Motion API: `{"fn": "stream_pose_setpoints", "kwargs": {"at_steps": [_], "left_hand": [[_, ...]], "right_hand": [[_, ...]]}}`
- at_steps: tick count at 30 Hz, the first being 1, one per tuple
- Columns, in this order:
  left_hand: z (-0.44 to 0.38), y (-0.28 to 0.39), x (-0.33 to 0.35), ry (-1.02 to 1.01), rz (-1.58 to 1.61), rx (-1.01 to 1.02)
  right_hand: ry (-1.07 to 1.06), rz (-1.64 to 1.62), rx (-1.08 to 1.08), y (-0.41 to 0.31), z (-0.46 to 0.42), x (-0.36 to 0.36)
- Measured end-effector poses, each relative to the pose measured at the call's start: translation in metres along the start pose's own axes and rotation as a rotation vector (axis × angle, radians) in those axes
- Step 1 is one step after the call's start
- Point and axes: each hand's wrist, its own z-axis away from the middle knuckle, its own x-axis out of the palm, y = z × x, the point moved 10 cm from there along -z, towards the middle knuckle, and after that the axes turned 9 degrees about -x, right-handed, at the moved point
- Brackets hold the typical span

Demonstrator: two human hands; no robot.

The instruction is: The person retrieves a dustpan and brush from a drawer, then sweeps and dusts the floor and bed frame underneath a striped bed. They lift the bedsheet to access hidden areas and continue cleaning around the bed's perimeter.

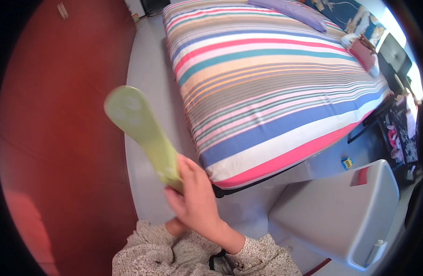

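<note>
My right hand [199, 201] is wrapped around the narrow end of a light green, paddle-shaped tool [137, 120]. Its broad, rounded end points up and to the left, blurred, with pale printed shapes on its face; the underside is hidden. Of my left arm, the sleeve and wrist [175, 226] show, crossing beneath the right hand. My left hand is mostly hidden there, so its grip cannot be told. Ahead and to the right is a bed with a multicoloured striped sheet [266, 82], whose near corner lies just past my right hand.
A red-brown wardrobe front [66, 138] lines the left side, beside a strip of pale floor [145, 69]. A white boxy appliance [325, 210] stands at lower right. On the bed are a purple pillow [290, 13] and a pink-and-white cushion [363, 55]. A blue-and-yellow item [347, 162] lies beyond the appliance.
</note>
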Motion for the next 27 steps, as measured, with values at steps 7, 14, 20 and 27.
{"fn": "stream_pose_setpoints", "kwargs": {"at_steps": [7, 14, 20, 27], "left_hand": [[-0.013, 0.097, 0.079, -0.788, 0.105, 0.142], [-0.131, 0.154, 0.299, -0.749, -0.504, 0.485], [-0.087, 0.003, 0.143, -0.938, -0.979, 0.023], [-0.059, 0.007, -0.079, -1.195, -0.897, -0.589]], "right_hand": [[0.453, 0.204, 0.491, -0.027, 0.033, -0.150], [0.632, 0.378, 0.699, -0.120, 0.079, -0.210], [0.235, 0.266, 1.014, -0.195, 0.133, -0.157], [-0.145, 0.323, 1.313, -0.234, 0.163, -0.132]]}}
